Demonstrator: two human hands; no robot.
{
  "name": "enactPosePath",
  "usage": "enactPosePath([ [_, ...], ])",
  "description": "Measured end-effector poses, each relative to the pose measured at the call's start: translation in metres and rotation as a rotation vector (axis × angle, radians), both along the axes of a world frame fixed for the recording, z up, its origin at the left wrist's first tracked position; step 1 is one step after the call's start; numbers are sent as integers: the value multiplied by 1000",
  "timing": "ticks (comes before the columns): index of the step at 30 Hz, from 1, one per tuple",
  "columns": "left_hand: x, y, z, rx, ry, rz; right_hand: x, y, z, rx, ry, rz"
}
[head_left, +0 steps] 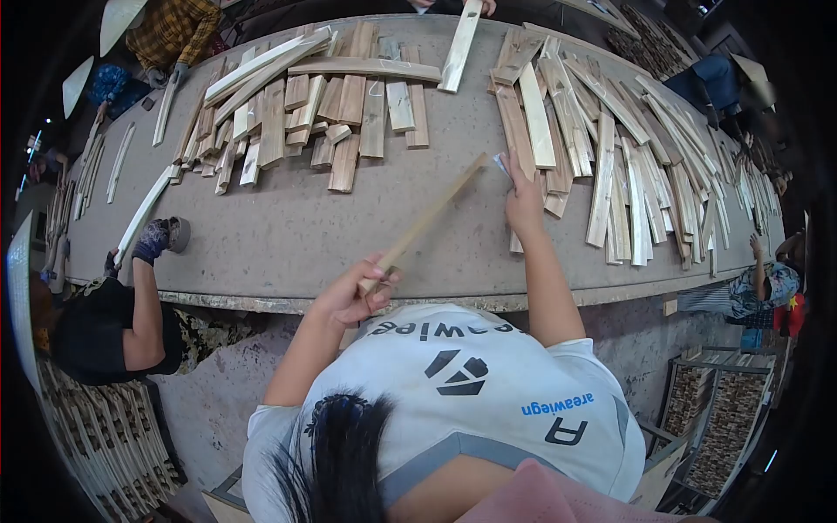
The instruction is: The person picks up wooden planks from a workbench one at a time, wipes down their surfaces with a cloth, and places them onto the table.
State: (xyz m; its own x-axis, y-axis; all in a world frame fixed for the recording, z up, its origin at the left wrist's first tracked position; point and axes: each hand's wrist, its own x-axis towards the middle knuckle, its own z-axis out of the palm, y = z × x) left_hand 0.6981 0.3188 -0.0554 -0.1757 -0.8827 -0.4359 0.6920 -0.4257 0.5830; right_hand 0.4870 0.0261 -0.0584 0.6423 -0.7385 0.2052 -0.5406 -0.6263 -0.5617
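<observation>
My left hand (359, 288) is closed around the near end of a thin wooden strip (429, 212), which slants up and away to the right above the table. Close to the strip's far end is my right hand (524, 202), its fingers pinching a small pale blue-white piece (500, 164) whose kind I cannot make out. Just beyond that hand lies a brown wooden board (513, 118), at the left edge of the right-hand pile. Whether my right fingers touch that board, I cannot tell.
A heap of mixed boards (349, 100) lies on the grey table (305, 231) at the back left; another pile (628, 183) fans out on the right. A co-worker's gloved hand (155, 240) is at the left. Across the table, another person's hand holds a pale board (459, 48).
</observation>
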Motion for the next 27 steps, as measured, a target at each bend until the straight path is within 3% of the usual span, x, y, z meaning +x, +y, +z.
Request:
enactPosePath([
  [1, 1, 6, -5, -60, 510, 79, -2, 13, 4, 9, -126, -13],
  [3, -4, 5, 20, -7, 350, 43, 8, 56, -3, -138, -69, 227],
  [5, -4, 4, 21, 262, 5, -82, 10, 116, 17, -133, -34, 658],
  [6, -9, 0, 38, 310, -39, -39, 8, 134, 20, -149, 12, 892],
  [7, -7, 1, 32, 316, -39, -42, 8, 128, 10, -144, 10, 889],
  [9, -2, 6, 17, 194, -96, -65, 8, 93, -29, 83, 65, 558],
  [10, -3, 5, 19, 193, -97, -71, 3, 57, -36, 362, 21, 286],
  [11, -7, 4, 24, 189, -151, -74, 6, 41, -42, 358, 23, 279],
  [13, -12, 0, 30, 170, -206, -88, 5, 15, -45, -243, 234, 277],
  [14, -9, -1, 33, 174, -169, -61, 15, 37, -42, -243, 244, 427],
  [15, -6, 0, 35, 183, -130, -40, 17, 59, -32, -247, 248, 403],
  [17, 5, 2, 34, 190, -137, -42, 19, 84, -4, -73, 86, 691],
  [18, 11, 4, 34, 196, -168, -58, 13, 75, -4, -82, 85, 671],
  [20, 16, -4, 40, 185, -233, -77, -7, 46, -3, -131, 171, 308],
  [21, 16, -21, 42, 169, -236, -80, -16, 38, 1, 10, -164, 138],
  [22, 12, -42, 45, 62, -403, -190, -26, 32, 10, 158, -495, -25],
  [23, 6, -61, 48, -35, -567, -297, -35, 29, 19, 118, -630, -200],
  [25, -21, -117, 33, -611, -1118, -337, -44, 21, 38, 69, -893, -399],
  [27, -36, -173, 43, -654, -875, -556, -44, 14, 56, 52, -1025, -416],
])
